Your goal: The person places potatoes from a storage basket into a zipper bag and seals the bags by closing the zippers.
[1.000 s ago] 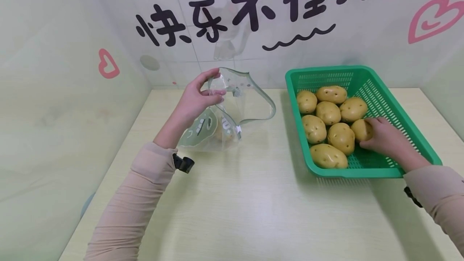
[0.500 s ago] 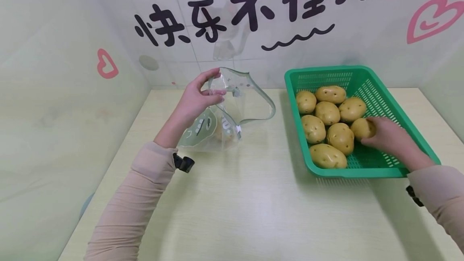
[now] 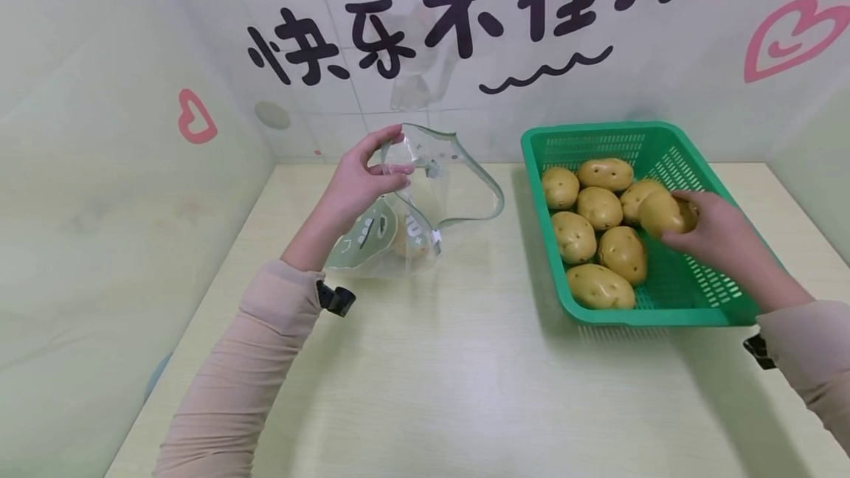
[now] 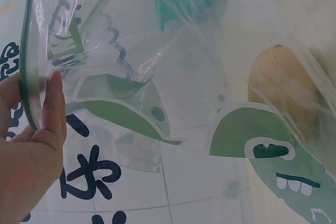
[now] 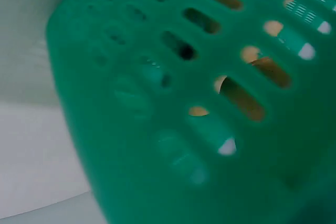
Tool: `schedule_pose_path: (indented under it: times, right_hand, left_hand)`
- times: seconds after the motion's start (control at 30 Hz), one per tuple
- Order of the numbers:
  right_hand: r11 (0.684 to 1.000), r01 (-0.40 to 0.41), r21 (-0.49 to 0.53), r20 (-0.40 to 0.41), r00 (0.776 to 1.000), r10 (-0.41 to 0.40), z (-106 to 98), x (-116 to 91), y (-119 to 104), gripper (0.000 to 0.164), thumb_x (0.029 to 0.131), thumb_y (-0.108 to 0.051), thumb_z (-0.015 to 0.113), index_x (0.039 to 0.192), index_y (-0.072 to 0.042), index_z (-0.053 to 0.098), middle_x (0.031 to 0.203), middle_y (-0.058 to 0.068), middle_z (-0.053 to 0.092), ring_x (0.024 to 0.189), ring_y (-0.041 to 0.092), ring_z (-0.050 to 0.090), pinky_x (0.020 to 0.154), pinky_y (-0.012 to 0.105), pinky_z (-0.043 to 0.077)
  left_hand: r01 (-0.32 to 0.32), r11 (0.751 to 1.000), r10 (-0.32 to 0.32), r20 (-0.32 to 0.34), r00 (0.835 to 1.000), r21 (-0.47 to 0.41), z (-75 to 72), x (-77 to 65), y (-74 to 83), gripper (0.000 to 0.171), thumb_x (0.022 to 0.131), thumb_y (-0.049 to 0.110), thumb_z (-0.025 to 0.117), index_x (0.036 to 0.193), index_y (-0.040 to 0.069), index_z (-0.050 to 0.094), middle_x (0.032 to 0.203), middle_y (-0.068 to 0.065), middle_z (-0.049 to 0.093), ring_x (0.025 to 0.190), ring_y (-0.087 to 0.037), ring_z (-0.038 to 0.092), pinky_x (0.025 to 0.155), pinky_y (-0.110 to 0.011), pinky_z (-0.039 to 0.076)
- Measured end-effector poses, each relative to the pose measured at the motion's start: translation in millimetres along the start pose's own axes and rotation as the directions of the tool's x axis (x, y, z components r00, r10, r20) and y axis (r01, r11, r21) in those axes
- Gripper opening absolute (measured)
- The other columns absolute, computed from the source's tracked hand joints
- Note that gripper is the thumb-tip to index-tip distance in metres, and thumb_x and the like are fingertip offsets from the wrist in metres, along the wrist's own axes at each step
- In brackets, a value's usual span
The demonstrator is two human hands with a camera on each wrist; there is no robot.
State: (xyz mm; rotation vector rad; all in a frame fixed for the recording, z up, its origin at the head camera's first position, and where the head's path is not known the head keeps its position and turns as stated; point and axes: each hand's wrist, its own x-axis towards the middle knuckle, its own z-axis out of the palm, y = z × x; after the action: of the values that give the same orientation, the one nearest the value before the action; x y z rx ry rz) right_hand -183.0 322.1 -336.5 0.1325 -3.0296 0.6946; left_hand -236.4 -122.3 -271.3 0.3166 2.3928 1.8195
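In the head view, my left hand (image 3: 361,186) pinches the rim of a clear zip bag (image 3: 458,186) between thumb and fingers, its mouth spread wide. A green cartoon print marks the bag, and the left wrist view shows a potato (image 4: 283,82) lying inside it. On the right, my right hand (image 3: 720,242) grips another potato (image 3: 664,215) by its right side, raised above the basket's floor. Several more potatoes (image 3: 600,207) lie in the green basket (image 3: 567,301), mostly along its left half. The basket wall (image 5: 131,145) hides the right hand in the right wrist view.
Both the bag and the basket stand on a pale wooden table (image 3: 465,375). Behind them rises a white wall sheet (image 3: 398,102) with black lettering and pink hearts. A black strap mount (image 3: 336,299) sits at the left cuff.
My right hand has lifted its potato off the basket floor, drawing it slightly up so it now overlaps the potato behind. The left hand and the bag stay as they were.
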Motion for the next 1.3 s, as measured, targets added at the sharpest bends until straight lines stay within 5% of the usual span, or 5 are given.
schedule_pose_path:
  times: [0.13, 0.33, 1.0, 1.13, 1.3]
  right_hand:
    - [0.999, -0.012, 0.037, -0.031, 0.999, 0.013, -6, 0, -9, 0.067, 0.084, -0.013, 0.066, 0.137, 0.015, 0.036, 0.124, 0.04, 0.046, 0.094, 0.047, 0.052, 0.065, 0.048, 0.051]
    - [0.996, -0.008, 0.092, -0.104, 0.994, 0.017, -14, -1, -23, 0.065, 0.085, -0.014, 0.066, 0.14, 0.007, 0.038, 0.124, 0.035, 0.049, 0.099, 0.046, 0.051, 0.062, 0.018, 0.042]
    - [0.957, 0.075, 0.282, -0.232, 0.973, -0.008, -25, 7, -81, 0.062, 0.085, -0.016, 0.067, 0.142, -0.006, 0.043, 0.14, 0.024, 0.047, 0.116, 0.045, 0.05, 0.063, -0.007, 0.032]
    - [0.948, 0.063, 0.311, -0.204, 0.979, 0.002, -26, 9, -93, 0.063, 0.086, -0.02, 0.067, 0.143, -0.009, 0.042, 0.144, 0.02, 0.044, 0.121, 0.043, 0.05, 0.088, 0.016, 0.055]
    - [0.937, 0.053, 0.344, -0.189, 0.982, 0.014, -24, 13, -107, 0.064, 0.087, -0.025, 0.067, 0.144, -0.012, 0.042, 0.146, 0.017, 0.043, 0.125, 0.041, 0.05, 0.097, 0.058, 0.046]
  left_hand:
    - [-0.001, 1.0, 0.001, 0.002, 1.0, -0.007, 0.4, 0.3, -0.3, 0.071, 0.085, -0.007, 0.06, 0.147, 0.018, 0.036, 0.151, -0.001, 0.036, 0.109, -0.017, 0.062, 0.081, -0.017, 0.057]
    - [-0.005, 1.0, 0.005, 0.002, 1.0, -0.004, 0.4, 0.5, -0.2, 0.071, 0.085, -0.007, 0.06, 0.147, 0.017, 0.035, 0.151, -0.001, 0.036, 0.107, -0.016, 0.063, 0.081, -0.017, 0.057]
    - [-0.001, 1.0, 0.001, 0.006, 1.0, -0.003, -0.1, 0.2, 0.4, 0.07, 0.086, -0.007, 0.06, 0.147, 0.019, 0.036, 0.15, -0.001, 0.037, 0.111, -0.022, 0.062, 0.081, -0.017, 0.057]
    - [0.002, 1.0, -0.002, 0.005, 1.0, -0.006, 0.1, -0.1, 1.1, 0.07, 0.086, -0.007, 0.06, 0.147, 0.018, 0.036, 0.15, -0.001, 0.037, 0.11, -0.021, 0.062, 0.081, -0.017, 0.057]
    - [0.006, 1.0, -0.006, 0.005, 1.0, -0.01, 0.0, -0.7, 1.8, 0.071, 0.085, -0.007, 0.06, 0.147, 0.018, 0.036, 0.15, -0.001, 0.036, 0.108, -0.018, 0.063, 0.08, -0.017, 0.057]
